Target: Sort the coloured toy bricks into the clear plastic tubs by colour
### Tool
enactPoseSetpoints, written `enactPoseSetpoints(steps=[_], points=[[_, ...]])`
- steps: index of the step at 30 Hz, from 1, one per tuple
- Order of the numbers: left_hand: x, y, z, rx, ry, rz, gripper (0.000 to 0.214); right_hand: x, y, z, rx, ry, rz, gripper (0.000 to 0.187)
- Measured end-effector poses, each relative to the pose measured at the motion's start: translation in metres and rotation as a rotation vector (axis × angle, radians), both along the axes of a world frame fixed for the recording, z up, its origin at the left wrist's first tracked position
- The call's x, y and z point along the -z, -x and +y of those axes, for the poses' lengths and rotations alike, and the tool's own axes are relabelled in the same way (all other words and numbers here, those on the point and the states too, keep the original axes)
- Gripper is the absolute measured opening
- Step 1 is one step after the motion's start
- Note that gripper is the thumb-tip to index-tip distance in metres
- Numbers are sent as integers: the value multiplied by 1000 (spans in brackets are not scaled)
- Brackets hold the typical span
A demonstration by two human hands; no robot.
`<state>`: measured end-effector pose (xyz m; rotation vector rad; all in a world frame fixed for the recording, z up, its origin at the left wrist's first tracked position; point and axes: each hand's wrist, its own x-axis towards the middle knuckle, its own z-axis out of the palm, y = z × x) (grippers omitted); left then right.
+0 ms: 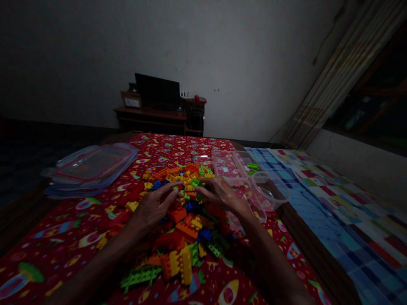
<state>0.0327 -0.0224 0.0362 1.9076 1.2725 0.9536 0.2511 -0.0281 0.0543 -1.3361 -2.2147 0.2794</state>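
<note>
A heaped pile of toy building bricks (187, 228) in orange, yellow, blue, red and green lies on a red patterned cloth (121, 254). My left hand (155, 205) hovers over the pile's left side, its thumb and fingers apart, with nothing visible in it. Over the right side, the thumb and forefinger of my right hand (219, 192) close on a small green brick (195, 183). Shadow and the fingers partly hide this brick. Closer to me lie a long green brick (141, 276) and a yellow one (186, 264).
Clear plastic containers (225, 163) stand right of the pile; green bricks (252, 168) sit in one. A round clear tub (271, 192) is at the table's right edge. Stacked plastic lids (95, 165) lie at left. A bed with a checked cover (318, 220) adjoins on the right.
</note>
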Motion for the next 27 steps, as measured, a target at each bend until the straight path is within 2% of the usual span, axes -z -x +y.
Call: enactPoseSetpoints(steps=[4, 8, 11, 13, 16, 18, 20, 23, 25, 27], points=[[6, 5, 5, 21, 8, -31, 56, -5, -44, 17, 305, -87, -14, 30], [9, 11, 9, 46, 29, -54, 55, -13, -92, 39, 604, -20, -143, 32], [9, 14, 12, 34, 1, -24, 51, -18, -116, 56, 809, 23, -275, 34], [8, 15, 14, 10, -33, 25, 47, -19, -126, 65, 907, 56, -320, 36], [5, 17, 13, -19, -81, 76, 42, -19, -134, 72, 976, 83, -331, 35], [1, 17, 12, -38, -109, 93, 39, -19, -133, 72, 961, 40, -318, 34], [-3, 17, 11, -48, -138, 113, 38, -19, -125, 69, 875, -49, -274, 33], [-2, 14, 11, -2, -177, 145, 38, -17, -96, 57, 613, -147, -125, 32], [4, 12, 11, 88, -219, 172, 40, -12, -69, 46, 411, -115, -19, 29], [15, 10, 12, 196, -286, 219, 40, -4, -40, 34, 231, -21, 45, 25]])
